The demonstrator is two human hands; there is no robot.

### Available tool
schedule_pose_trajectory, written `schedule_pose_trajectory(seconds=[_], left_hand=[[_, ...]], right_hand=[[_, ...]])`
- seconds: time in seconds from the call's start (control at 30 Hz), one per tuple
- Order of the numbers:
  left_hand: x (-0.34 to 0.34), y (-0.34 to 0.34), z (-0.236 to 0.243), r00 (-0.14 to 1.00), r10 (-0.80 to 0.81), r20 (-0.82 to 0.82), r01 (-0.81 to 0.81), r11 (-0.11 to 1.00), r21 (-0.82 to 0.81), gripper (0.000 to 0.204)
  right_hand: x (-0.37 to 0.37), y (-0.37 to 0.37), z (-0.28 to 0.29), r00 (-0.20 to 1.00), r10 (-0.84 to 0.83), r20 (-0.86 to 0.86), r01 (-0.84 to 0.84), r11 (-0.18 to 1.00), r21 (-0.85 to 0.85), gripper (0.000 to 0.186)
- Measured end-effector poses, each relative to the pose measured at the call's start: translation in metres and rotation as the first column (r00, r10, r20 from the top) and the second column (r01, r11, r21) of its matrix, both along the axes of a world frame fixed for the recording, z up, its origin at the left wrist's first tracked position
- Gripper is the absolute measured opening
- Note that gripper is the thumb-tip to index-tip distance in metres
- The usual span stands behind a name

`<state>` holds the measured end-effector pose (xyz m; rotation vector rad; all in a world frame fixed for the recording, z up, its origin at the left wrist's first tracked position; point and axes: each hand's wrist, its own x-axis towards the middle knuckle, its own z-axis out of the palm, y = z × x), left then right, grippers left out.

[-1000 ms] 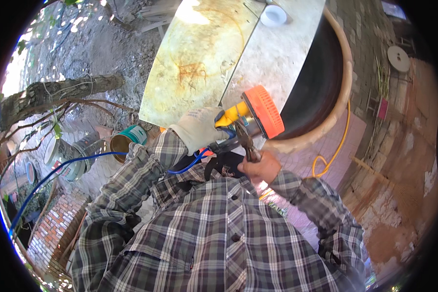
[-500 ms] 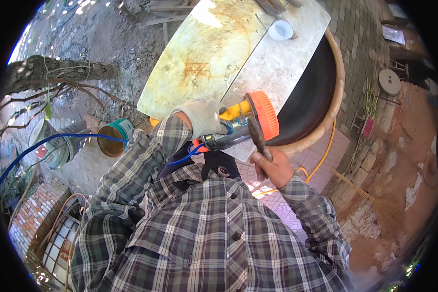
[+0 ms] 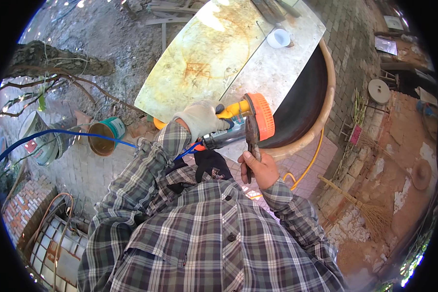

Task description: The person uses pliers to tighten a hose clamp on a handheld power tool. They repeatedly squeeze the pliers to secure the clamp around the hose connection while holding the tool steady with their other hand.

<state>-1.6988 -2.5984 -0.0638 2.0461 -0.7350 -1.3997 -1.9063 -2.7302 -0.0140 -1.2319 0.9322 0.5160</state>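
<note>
Over the last second the pliers (image 3: 251,134) have swung from slanting toward the yellow handle (image 3: 233,110) to standing nearly straight, near to far, just beside the orange base (image 3: 264,117). The pump (image 3: 225,138) lies sideways in front of the person at the near edge of the boards (image 3: 180,73), handle left, base right; whether it rests there or is held up, I cannot tell.

The gloved left hand (image 3: 199,118) is closed round the handle, probably to steady the pump while leaving its base clear. The bare right hand (image 3: 261,169) wraps the pliers' handles, thumb uppermost; whether their tips bite on anything is unclear. The blue cord (image 3: 48,131) runs off left, which keeps it away from the pliers. The boards partly cover a vat (image 3: 329,87), seemingly as a makeshift bench.
</note>
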Motion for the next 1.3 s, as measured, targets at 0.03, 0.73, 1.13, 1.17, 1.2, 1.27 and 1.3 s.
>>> schedule_pose_trajectory(seconds=[0.03, 0.73, 1.13, 1.17, 1.2, 1.27, 1.3], left_hand=[[0.001, -0.001, 0.002, 0.998, 0.033, -0.047, -0.034, 0.999, -0.020, 0.053], [-0.016, -0.005, 0.039, 0.989, -0.146, -0.034, 0.147, 0.989, 0.024, 0.050], [-0.035, 0.006, 0.034, 0.904, -0.085, 0.419, 0.052, 0.995, 0.090, 0.042], [-0.034, 0.008, 0.035, 0.894, -0.087, 0.439, 0.055, 0.995, 0.085, 0.043], [-0.039, 0.011, 0.033, 0.855, -0.002, 0.519, -0.035, 0.998, 0.060, 0.043], [-0.056, 0.019, 0.018, 0.732, 0.158, 0.663, -0.199, 0.980, -0.014, 0.043], [-0.061, 0.022, 0.014, 0.701, 0.224, 0.678, -0.249, 0.966, -0.061, 0.042]], right_hand=[[-0.001, 0.001, 0.000, 1.000, -0.016, 0.000, 0.016, 1.000, 0.005, 0.035], [-0.024, 0.003, -0.001, 0.997, 0.052, 0.061, -0.042, 0.988, -0.149, 0.034], [-0.016, 0.015, -0.003, 0.973, 0.169, 0.158, -0.135, 0.969, -0.205, 0.040], [-0.014, 0.016, -0.002, 0.972, 0.162, 0.170, -0.126, 0.971, -0.204, 0.042], [-0.015, 0.016, -0.001, 0.974, 0.146, 0.175, -0.116, 0.978, -0.170, 0.043], [-0.015, 0.017, -0.004, 0.976, 0.111, 0.190, -0.092, 0.990, -0.102, 0.045], [-0.014, 0.019, -0.004, 0.976, 0.107, 0.191, -0.092, 0.992, -0.082, 0.046]])
